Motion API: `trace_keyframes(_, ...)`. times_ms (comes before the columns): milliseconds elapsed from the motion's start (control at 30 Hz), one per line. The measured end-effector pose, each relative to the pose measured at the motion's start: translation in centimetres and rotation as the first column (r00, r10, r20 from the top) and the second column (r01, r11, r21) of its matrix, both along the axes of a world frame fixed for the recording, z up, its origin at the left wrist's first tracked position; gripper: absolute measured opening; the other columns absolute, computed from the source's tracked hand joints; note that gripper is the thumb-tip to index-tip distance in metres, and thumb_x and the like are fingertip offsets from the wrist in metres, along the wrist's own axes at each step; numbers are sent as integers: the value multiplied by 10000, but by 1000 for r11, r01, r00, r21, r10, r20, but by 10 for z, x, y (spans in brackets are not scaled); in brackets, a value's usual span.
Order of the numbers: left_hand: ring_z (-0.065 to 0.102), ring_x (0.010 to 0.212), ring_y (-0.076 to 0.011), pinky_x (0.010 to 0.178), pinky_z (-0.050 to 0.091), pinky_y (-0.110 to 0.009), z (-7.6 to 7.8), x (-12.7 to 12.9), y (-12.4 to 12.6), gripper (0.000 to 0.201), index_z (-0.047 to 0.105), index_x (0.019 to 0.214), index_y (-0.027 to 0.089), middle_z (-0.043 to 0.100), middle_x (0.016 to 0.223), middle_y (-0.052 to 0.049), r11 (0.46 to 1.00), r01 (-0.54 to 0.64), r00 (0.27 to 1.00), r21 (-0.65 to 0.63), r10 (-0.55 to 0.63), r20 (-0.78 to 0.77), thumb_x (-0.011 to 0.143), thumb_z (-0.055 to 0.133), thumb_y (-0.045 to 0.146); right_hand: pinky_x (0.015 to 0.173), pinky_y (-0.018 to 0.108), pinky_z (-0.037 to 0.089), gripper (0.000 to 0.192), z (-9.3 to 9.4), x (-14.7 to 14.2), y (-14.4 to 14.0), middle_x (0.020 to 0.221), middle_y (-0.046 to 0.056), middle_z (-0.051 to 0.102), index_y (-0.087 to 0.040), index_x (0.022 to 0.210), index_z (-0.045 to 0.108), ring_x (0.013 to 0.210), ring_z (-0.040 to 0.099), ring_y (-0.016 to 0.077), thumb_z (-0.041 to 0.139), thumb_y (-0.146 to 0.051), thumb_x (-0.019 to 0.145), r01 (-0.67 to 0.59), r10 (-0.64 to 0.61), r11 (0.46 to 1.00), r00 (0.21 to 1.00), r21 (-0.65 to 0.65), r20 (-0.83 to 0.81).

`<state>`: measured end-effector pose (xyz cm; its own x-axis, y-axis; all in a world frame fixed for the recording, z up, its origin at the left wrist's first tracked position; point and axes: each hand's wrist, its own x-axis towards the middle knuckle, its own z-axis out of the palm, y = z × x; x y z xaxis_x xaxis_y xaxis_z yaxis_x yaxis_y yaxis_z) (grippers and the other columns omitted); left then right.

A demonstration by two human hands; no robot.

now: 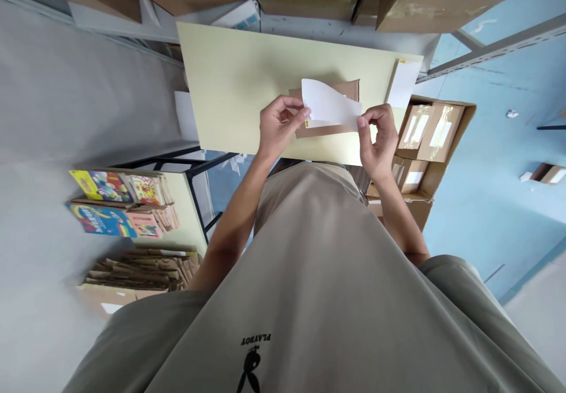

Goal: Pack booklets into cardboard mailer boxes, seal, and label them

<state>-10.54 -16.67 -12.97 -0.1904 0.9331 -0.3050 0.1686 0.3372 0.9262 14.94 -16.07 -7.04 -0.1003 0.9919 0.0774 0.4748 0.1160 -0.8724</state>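
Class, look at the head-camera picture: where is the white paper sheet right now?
The white paper sheet is centre frame, pinched between the left hand and right hand, above a brown cardboard piece on the pale yellow table.

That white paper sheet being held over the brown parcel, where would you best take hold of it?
By its two lower corners, from either side, as the left hand and right hand do now. The white paper sheet is thin and curls upward in the middle, so pinching both ends keeps it spread above the brown parcel on the pale table.
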Motion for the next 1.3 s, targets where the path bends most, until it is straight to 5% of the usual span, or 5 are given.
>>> trace_keyframes(233,785,764,-171,635,627,-281,-14,5,-4,248,751,1064,275,861,1044,-23,997,-8,999,-72,11,47,1009,936,430,984,516,641,532,-16,10,3,1059,56,658,-307,1093,635,1044,717,280,442,-782,1236,-9,11,999,999,-48,41)
trace_keyframes(467,692,614,-127,487,510,-236,-45,8,-22,229,728,1000,264,821,922,-13,976,-40,998,-215,51,43,928,933,335,920,406,639,582,-93,18,15,1038,60,727,-284,1118,648,988,727,229,463,-827,1214,35,-25,975,999,-220,49)
trace_keyframes(700,654,597,-123,457,439,-223,-59,15,-37,386,698,951,278,797,830,-4,960,-104,990,-259,125,67,905,992,524,1005,485,661,619,-157,13,2,1112,123,770,-252,1124,664,1004,735,269,464,-832,1208,79,-35,942,990,-327,137)
trace_keyframes(1100,786,841,-187,779,663,-299,-107,20,-1,464,700,914,269,762,819,-8,971,-163,986,-174,167,14,895,1003,620,1174,595,643,470,-178,-6,34,1257,165,781,-266,1141,692,1165,763,317,449,-649,1265,198,-82,907,949,-371,305)
trace_keyframes(1300,775,825,-192,805,672,-322,-114,24,-1,426,710,860,276,755,774,5,960,-210,977,-186,211,-14,856,1019,569,1190,589,634,379,-186,-7,43,1283,152,782,-273,1145,688,1208,755,317,487,-567,1274,217,-44,877,925,-429,378)
